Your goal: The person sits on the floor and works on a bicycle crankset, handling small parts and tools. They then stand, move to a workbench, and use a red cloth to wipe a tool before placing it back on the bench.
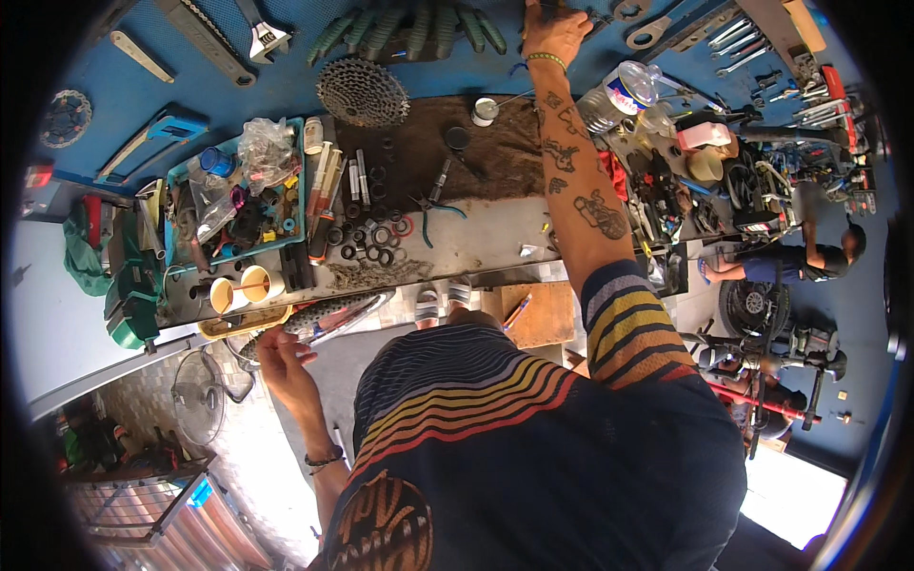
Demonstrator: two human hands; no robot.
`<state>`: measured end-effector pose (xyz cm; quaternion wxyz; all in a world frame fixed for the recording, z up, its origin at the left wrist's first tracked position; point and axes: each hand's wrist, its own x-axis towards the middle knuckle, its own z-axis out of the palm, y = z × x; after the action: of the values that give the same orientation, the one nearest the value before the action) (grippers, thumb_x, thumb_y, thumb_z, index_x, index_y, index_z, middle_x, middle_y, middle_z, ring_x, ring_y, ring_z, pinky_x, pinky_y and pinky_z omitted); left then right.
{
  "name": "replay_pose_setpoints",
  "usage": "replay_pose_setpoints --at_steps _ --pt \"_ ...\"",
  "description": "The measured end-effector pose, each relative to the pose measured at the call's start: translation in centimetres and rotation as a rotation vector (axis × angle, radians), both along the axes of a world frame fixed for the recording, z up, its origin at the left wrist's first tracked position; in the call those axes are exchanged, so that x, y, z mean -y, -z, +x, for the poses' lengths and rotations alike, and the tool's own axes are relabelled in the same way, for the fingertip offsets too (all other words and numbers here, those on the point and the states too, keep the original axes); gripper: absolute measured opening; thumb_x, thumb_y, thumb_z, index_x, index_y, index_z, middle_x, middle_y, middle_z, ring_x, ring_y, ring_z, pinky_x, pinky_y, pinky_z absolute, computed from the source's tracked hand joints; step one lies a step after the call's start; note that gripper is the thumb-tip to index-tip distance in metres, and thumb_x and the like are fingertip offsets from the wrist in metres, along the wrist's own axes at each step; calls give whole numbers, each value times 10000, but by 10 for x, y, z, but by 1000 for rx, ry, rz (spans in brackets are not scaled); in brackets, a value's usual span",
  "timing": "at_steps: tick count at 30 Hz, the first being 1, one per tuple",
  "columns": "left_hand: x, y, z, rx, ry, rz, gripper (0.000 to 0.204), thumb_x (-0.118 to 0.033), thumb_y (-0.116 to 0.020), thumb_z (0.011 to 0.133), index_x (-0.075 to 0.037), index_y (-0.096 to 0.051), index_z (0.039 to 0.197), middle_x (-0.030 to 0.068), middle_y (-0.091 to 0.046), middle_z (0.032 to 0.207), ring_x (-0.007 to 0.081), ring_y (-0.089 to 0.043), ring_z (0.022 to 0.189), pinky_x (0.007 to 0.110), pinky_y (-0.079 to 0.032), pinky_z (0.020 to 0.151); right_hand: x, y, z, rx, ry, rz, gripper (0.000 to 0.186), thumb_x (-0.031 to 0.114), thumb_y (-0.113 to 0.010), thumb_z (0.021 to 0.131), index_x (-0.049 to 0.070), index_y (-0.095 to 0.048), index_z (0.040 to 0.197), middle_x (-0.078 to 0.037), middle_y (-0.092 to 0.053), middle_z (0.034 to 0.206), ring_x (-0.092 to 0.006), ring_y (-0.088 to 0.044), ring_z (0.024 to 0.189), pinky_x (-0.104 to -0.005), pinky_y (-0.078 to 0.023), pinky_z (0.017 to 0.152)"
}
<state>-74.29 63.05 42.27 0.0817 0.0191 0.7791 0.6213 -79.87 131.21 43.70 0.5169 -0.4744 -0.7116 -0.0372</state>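
Observation:
My right hand [554,34] is raised at the top of the blue pegboard [457,67], fingers closed on something dark I cannot make out among hanging tools. My left hand [290,362] is low at the bench's front edge, fingers bent and apart, beside a long speckled tyre-like item [319,314]. Below my right forearm, the worn bench [476,238] holds a small white can [484,111], blue-handled pliers [433,211], metal rings [376,243] and syringe-like tubes [328,190]. A cassette [363,92] and green gloves [409,33] hang above.
A teal parts bin [295,228] and cream cups [262,290] sit left; dense tools [685,190] sit right. A seated person [819,255] is at far right near a bicycle [762,362], with another partly hidden person below. A fan [198,395] stands lower left, a wooden board [538,314] below the bench.

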Motion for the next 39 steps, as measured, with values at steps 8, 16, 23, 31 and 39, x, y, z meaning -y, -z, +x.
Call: replay_pose_setpoints --at_steps 8,16,23,31,39 --pt "-185 46 -4 -388 654 -270 227 -237 -704 975 -59 -670 1112 115 -747 1003 283 -726 811 421 -572 704 109 -40 99 -241 -250 -67 454 313 -771 906 -26 -517 1070 -206 -602 1010 -400 -593 897 -474 -494 860" --pt "-343 74 -23 -452 830 -1025 471 -536 -670 932 -77 -683 1035 184 -753 998 440 -714 977 545 -574 805 338 107 308 -190 -237 -618 250 121 -717 936 22 -572 1114 -105 -687 937 -201 -689 752 -332 -541 669" --pt "-342 110 -78 -526 1044 -926 534 -487 -633 941 46 -660 949 282 -684 884 549 -628 911 593 -502 781 436 128 440 -278 91 -1010 204 192 -723 958 42 -654 1078 -102 -733 922 -213 -737 843 -344 -587 713" --pt "-299 -13 96 454 1636 -285 226 -269 -601 1064 -46 -561 1058 47 -642 747 113 -598 532 257 -467 466 378 27 401 -567 -455 -1154 349 343 -665 1010 19 -683 1137 -111 -735 933 -194 -724 819 -360 -574 734" --pt "-348 -16 215 352 1741 -121 245 -202 -641 1027 -57 -519 1183 64 -573 963 139 -544 793 291 -439 684 359 24 491 -684 -411 -1205 252 247 -660 1027 8 -719 1082 -62 -732 826 -126 -714 696 -296 -581 653"
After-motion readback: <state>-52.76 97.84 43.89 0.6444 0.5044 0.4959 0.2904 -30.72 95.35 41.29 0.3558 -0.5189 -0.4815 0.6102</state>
